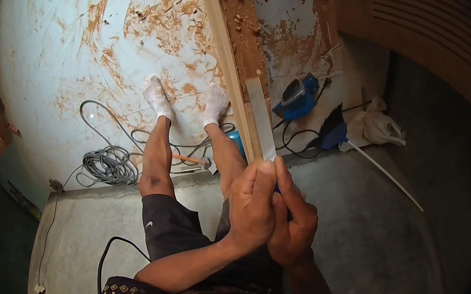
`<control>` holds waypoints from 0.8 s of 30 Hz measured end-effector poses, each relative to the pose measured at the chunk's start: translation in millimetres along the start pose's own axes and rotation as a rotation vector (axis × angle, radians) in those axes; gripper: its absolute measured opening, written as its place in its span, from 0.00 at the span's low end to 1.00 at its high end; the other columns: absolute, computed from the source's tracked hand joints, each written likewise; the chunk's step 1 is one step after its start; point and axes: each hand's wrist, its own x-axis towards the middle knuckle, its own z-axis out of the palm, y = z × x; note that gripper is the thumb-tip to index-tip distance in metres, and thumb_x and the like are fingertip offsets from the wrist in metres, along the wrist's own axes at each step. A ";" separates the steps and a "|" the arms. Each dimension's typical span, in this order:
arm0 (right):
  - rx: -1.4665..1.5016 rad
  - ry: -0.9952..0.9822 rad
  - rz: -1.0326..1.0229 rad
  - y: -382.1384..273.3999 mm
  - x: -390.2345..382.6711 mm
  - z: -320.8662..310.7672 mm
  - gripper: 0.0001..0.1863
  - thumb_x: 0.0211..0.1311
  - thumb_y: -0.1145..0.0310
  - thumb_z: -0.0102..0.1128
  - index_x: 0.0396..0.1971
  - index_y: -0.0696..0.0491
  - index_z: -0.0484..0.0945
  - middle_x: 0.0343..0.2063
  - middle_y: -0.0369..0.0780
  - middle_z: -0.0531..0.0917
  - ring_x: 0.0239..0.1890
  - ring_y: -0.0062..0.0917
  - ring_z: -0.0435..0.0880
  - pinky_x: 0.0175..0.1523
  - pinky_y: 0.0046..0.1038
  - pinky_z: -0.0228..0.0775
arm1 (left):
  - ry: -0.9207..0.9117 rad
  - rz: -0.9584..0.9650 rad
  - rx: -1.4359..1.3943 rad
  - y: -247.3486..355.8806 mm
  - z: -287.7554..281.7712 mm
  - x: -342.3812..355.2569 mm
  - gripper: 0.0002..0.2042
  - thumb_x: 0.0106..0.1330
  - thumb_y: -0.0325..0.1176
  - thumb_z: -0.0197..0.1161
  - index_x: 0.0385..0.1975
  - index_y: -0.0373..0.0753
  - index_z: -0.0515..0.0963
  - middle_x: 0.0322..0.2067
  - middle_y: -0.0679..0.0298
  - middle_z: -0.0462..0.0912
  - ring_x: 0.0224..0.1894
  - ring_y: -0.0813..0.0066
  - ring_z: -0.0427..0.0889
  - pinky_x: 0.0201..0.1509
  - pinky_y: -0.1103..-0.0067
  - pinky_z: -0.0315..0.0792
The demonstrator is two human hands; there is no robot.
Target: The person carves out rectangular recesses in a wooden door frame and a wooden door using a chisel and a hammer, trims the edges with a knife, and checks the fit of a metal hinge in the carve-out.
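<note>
Both hands meet close together, low and just right of centre in the view. The left grip (251, 209) is closed, its thumb lying over the near end of a flat metal blade (262, 108); the right grip (296, 220) is closed on it too, pressed against the left (a bit of blue shows between them, mostly hidden by fingers). The blade points away from both grips, along the right side of a long pale wooden strip (226, 43). Farther ahead of the grips, a wooden board (242, 21) lies beside the strip, strewn with brown sawdust.

Ahead and to the right of the grips sit a blue power tool (296, 100), a brush (333, 135) with black bristles, and a white plastic bag (384, 127). To the left of the grips, beyond the knees, are a hammer (193, 159) with an orange handle and a coiled dark cable (109, 165).
</note>
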 end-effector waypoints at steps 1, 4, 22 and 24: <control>-0.014 -0.009 0.011 3.2 -5.0 -2.1 0.25 0.73 0.78 0.53 0.68 0.64 0.74 0.58 0.58 0.83 0.64 0.48 0.83 0.69 0.41 0.73 | -0.003 0.009 0.019 -5.2 0.6 -4.9 0.22 0.87 0.46 0.42 0.44 0.32 0.75 0.32 0.55 0.86 0.34 0.69 0.86 0.41 0.76 0.81; -0.050 -0.027 0.018 10.9 -16.3 -4.9 0.25 0.72 0.78 0.53 0.68 0.64 0.74 0.59 0.58 0.83 0.64 0.48 0.83 0.69 0.40 0.74 | 0.001 0.018 0.059 -12.4 0.2 -14.6 0.22 0.87 0.45 0.41 0.44 0.31 0.75 0.33 0.55 0.86 0.35 0.69 0.87 0.42 0.76 0.81; -0.067 0.018 -0.074 2.4 4.3 2.6 0.25 0.72 0.79 0.55 0.68 0.62 0.74 0.58 0.56 0.84 0.61 0.47 0.86 0.64 0.39 0.78 | -0.013 0.022 0.007 8.7 1.2 -0.8 0.22 0.87 0.47 0.41 0.44 0.32 0.73 0.32 0.54 0.84 0.34 0.68 0.86 0.41 0.77 0.80; -0.087 0.014 -0.082 1.2 1.2 4.1 0.25 0.72 0.79 0.55 0.68 0.62 0.74 0.58 0.56 0.84 0.61 0.47 0.86 0.63 0.39 0.78 | -0.008 0.081 0.102 0.6 -4.0 -5.4 0.23 0.87 0.47 0.40 0.44 0.32 0.73 0.31 0.54 0.84 0.34 0.68 0.85 0.41 0.77 0.80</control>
